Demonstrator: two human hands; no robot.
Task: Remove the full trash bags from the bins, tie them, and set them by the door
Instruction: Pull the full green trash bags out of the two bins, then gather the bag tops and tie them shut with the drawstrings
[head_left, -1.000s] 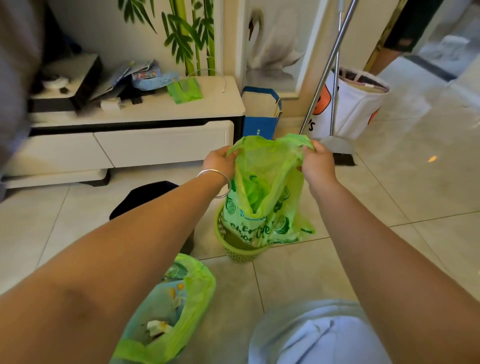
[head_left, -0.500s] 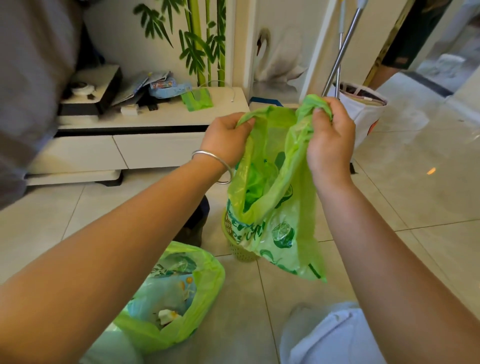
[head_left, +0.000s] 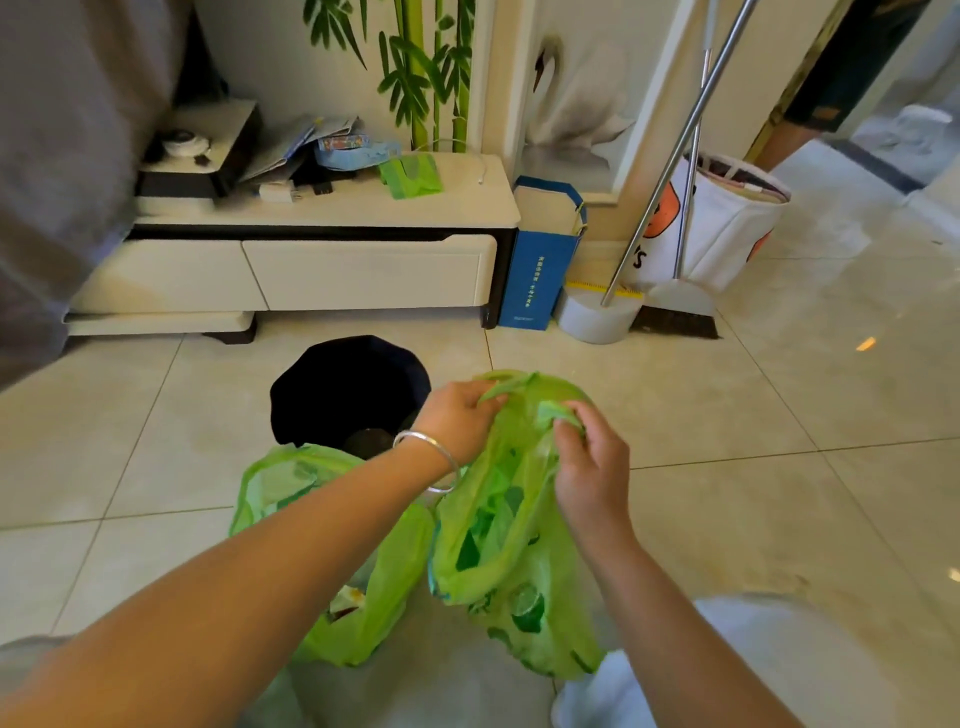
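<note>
Since half a second ago both hands have dropped, bringing the held bag low, beside the second green bag on the floor. Left hand and right hand, fingers clamped on its two top flaps at 12 o'clock, hold them drawn close, probably ready to knot. At 11 o'clock the black bin stands unlined. Dark green print on the held bag is unreadable; so is the writing on the blue paper bag

both forearms cut off at the bottom edge, black bin partly hidden behind second green bag, grey curtain blurred at left edge
</note>
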